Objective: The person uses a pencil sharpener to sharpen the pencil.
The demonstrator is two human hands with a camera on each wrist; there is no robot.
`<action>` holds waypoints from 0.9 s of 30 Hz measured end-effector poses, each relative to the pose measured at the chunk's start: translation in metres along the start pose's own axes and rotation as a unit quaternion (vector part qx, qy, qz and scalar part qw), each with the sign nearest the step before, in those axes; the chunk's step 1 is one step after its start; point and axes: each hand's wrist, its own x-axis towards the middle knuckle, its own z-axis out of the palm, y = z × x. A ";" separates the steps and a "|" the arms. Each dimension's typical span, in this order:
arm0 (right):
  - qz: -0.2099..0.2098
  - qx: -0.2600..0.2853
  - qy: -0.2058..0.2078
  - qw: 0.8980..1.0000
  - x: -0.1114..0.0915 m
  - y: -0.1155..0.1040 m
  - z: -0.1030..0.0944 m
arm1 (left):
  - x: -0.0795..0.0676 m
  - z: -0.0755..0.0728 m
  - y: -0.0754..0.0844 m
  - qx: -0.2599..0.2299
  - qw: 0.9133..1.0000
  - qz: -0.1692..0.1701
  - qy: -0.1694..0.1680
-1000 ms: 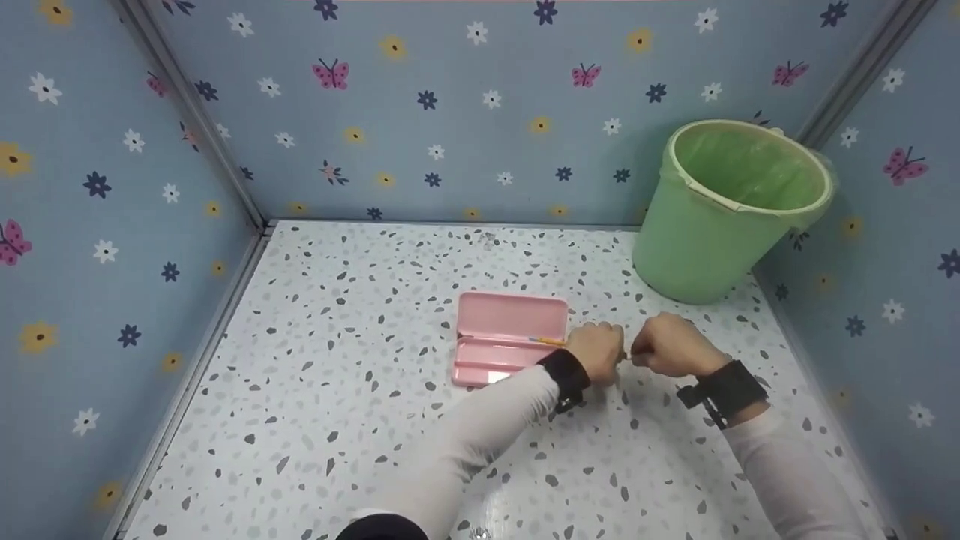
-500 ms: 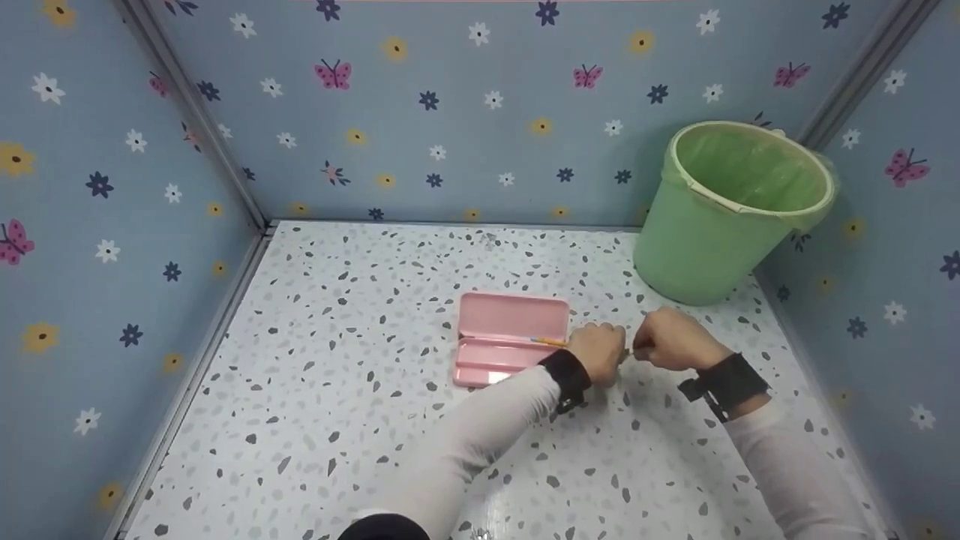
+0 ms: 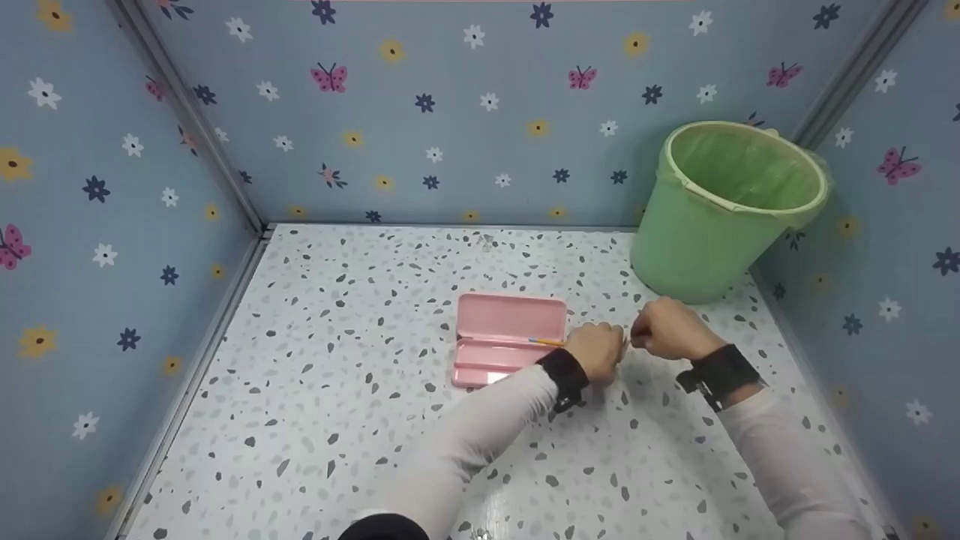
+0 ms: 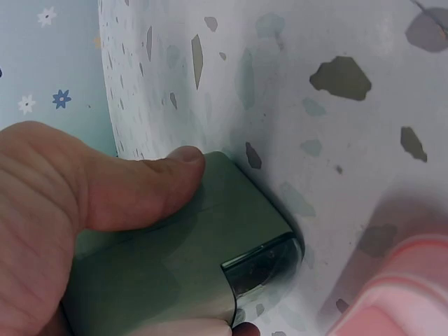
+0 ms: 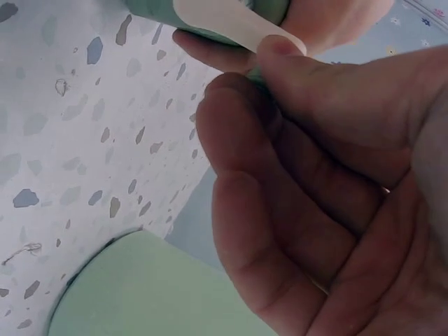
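My left hand grips a green hand-crank pencil sharpener, its thumb along the top. A dark see-through window shows at one corner of the sharpener. In the right wrist view, my right hand pinches the end of the white crank arm between thumb and index finger, its other fingers curled. A yellow pencil with a blue end overlaps the open pink pencil case in the head view. The pencil's right end is hidden behind my left hand.
A green bin with a liner stands at the back right, beyond my right hand. Patterned blue panels enclose the speckled white table at the back and sides. The pink case lies just left of my left hand.
My right hand has moved a little away from me, toward the back, with the crank end in its pinch. My left hand and the pencil case stay in place.
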 end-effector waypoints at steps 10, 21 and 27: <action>0.013 0.007 0.006 1.000 0.006 0.006 0.005 | 0.001 0.001 0.000 0.020 1.000 0.008 -0.004; 0.015 0.007 0.011 1.000 0.016 0.014 0.012 | -0.005 -0.004 0.001 0.019 1.000 0.015 0.001; 0.022 0.015 -0.003 1.000 0.020 0.015 0.011 | -0.003 -0.005 -0.001 0.015 1.000 0.015 -0.006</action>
